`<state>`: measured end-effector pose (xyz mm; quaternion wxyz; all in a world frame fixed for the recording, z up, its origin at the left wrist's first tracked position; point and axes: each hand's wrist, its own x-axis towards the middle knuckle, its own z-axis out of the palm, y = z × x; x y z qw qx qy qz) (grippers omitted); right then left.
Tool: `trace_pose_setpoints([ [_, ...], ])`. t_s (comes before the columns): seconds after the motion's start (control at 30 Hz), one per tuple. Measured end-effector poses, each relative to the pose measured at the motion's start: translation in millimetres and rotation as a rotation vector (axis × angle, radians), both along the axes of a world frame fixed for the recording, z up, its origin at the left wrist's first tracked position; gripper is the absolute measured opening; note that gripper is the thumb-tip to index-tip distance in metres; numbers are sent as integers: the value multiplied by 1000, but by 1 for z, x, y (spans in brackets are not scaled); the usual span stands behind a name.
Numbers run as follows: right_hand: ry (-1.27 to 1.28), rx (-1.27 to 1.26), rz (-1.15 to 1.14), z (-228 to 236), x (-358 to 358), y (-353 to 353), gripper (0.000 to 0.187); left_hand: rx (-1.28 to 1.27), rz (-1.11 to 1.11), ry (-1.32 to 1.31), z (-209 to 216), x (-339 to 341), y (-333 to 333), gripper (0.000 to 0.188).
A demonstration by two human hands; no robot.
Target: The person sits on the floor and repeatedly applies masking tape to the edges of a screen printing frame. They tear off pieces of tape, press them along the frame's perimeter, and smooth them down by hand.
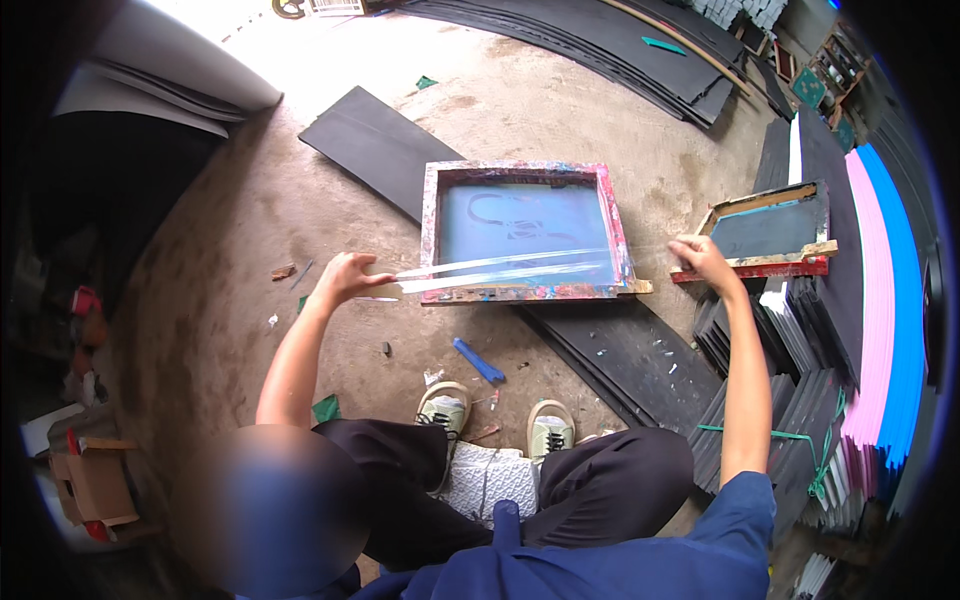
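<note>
Clear film strip (480, 277) spans the near side of the screen-printing frame (431, 215), left hand (350, 278) pinching one end, right hand (703, 262) curled closed, seemingly on the other: stretched out, apparently not yet laid down.

The left hand (352, 277) and right hand (700, 262) hold a clear strip (430, 284) taut over the paint-stained frame (430, 220), along its near edge, dark boards (630, 350) beneath.

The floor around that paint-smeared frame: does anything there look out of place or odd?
Yes, loose litter: a blue strip lies just ahead of the shoes, and a green scrap to their left, as if dropped. The black boards beneath the screen-printing frame also look askew, running slantwise to its sides.
</note>
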<state>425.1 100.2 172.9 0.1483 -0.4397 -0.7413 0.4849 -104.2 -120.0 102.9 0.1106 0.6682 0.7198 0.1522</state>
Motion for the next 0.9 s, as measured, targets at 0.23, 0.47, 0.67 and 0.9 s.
trace_pose_setpoints([
  [0.23, -253, 1, 60, -116, 11, 4, 35, -88, -37, -19, -7, 5, 19, 60],
  [0.47, -481, 13, 13, -176, 22, 20, 35, -193, -77, -22, -28, 30, 38, 57],
  [0.67, -704, 13, -11, -156, -15, 11, 35, -217, -41, -2, -30, 21, 29, 55],
  [0.9, -709, 85, -56, -161, -17, 6, 33, -242, -28, 0, -30, 24, 34, 56],
])
